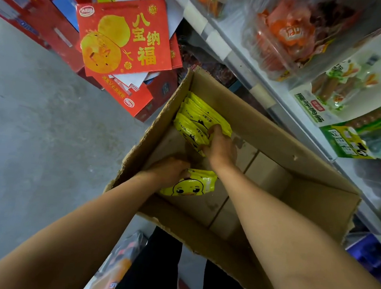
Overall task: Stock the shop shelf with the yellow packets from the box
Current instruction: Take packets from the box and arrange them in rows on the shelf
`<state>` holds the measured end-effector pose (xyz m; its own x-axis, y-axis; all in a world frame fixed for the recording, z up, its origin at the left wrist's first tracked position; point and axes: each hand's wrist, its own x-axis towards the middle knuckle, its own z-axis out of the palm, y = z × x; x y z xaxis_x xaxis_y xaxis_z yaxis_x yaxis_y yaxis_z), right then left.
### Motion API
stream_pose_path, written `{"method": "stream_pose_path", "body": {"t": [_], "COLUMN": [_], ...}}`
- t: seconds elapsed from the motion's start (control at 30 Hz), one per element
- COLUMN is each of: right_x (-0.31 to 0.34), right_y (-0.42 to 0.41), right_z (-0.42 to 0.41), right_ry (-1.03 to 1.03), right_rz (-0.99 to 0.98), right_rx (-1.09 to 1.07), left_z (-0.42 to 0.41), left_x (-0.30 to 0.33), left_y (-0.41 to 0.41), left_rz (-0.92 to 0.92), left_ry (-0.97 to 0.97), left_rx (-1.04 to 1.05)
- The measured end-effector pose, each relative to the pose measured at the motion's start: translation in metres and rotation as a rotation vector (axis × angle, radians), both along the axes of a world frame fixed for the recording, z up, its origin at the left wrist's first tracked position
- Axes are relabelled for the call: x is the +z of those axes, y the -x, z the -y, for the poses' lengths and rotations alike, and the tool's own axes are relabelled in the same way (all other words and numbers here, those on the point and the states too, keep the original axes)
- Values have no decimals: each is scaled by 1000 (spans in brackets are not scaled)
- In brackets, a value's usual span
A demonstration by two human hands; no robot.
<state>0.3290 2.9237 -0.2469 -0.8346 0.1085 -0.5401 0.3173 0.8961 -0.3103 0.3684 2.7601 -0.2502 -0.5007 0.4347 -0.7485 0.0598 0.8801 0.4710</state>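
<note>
Inside the cardboard box [263, 135], the right hand [220, 148] grips the stacked yellow packets [197, 120] at the far corner, while the left hand [170, 172] holds a duck-faced packet [193, 186] nearer the body, beside the shelf [283, 105].

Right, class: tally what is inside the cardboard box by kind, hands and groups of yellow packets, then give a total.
Hands: 2, left hand and right hand
Yellow packet groups: 2, held duck packets and packet stack
Total: 4
</note>
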Motion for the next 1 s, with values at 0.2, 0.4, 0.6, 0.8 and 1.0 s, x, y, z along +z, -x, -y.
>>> {"method": "stream_pose_path", "body": {"t": [0.2,0.4,0.6,0.8,1.0], "right_x": [-3,0,28,95,182], "right_y": [-5,-27,-70,-134,-235], "right_z": [-15,-60,-112,-170,-256], "right_ry": [184,353,432,648,780], "right_rz": [73,68,23,-142,-225], "right_rx": [-157,-341,-439,-618,-763], "left_z": [-1,-9,-27,-72,-159], "left_x": [1,19,68,128,222], "left_y": [-6,0,-12,-57,-111], "left_rz": [-2,159,321,474,511], "left_ry": [15,-49,-169,-284,-337], "left_rx": [67,120,164,288,133]}}
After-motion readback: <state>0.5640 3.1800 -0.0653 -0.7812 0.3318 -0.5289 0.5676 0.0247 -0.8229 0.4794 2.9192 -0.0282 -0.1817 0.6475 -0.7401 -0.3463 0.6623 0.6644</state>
